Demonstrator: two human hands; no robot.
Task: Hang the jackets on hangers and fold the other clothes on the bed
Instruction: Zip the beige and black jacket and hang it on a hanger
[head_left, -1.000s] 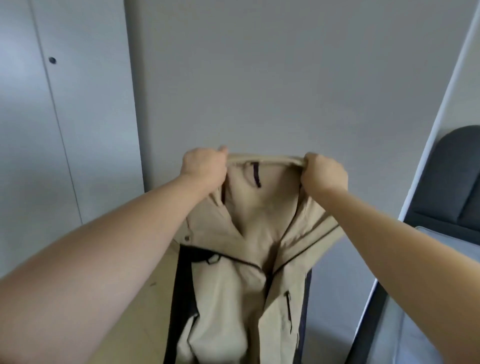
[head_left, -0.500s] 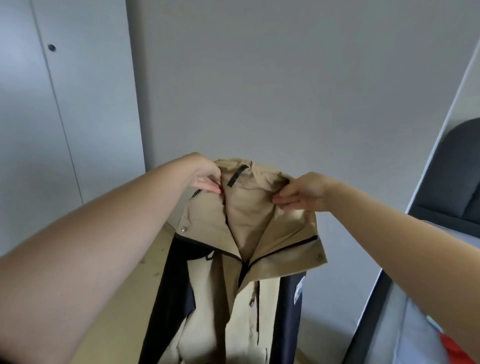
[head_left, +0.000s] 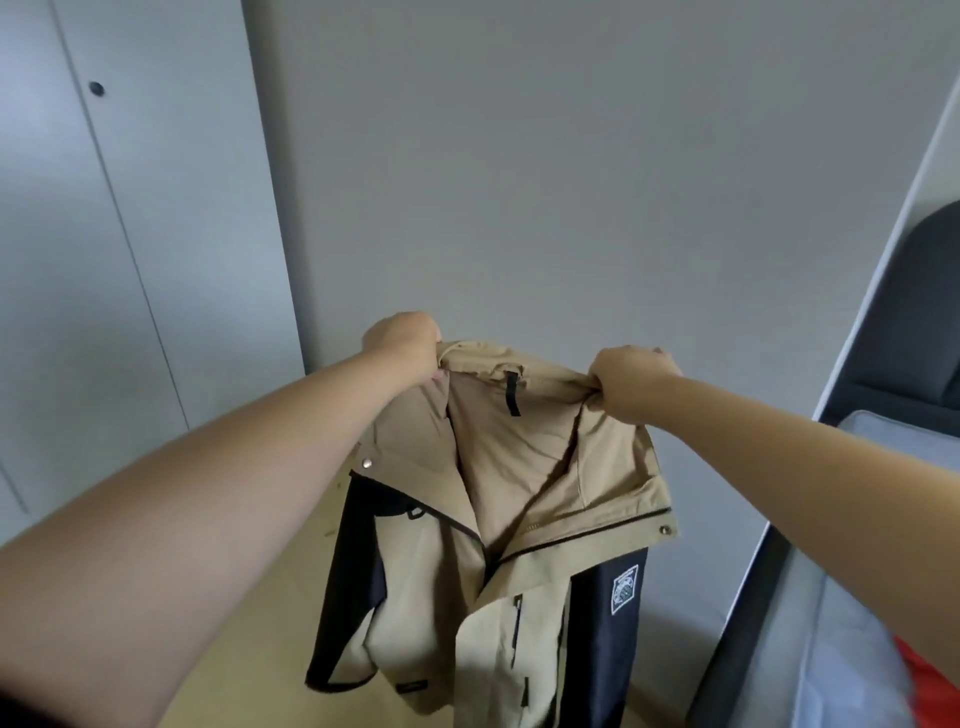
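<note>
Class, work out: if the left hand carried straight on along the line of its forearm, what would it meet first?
The left hand grips the jacket by its collar; beyond that, probably the grey wall, though depth is unclear.

Tan-and-black jacket (head_left: 498, 519), white patch

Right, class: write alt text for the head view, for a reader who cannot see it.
A person's left hand and right hand grip the collar of a tan and navy jacket, holding it up open before a grey wall. A bed edges in at right.
</note>
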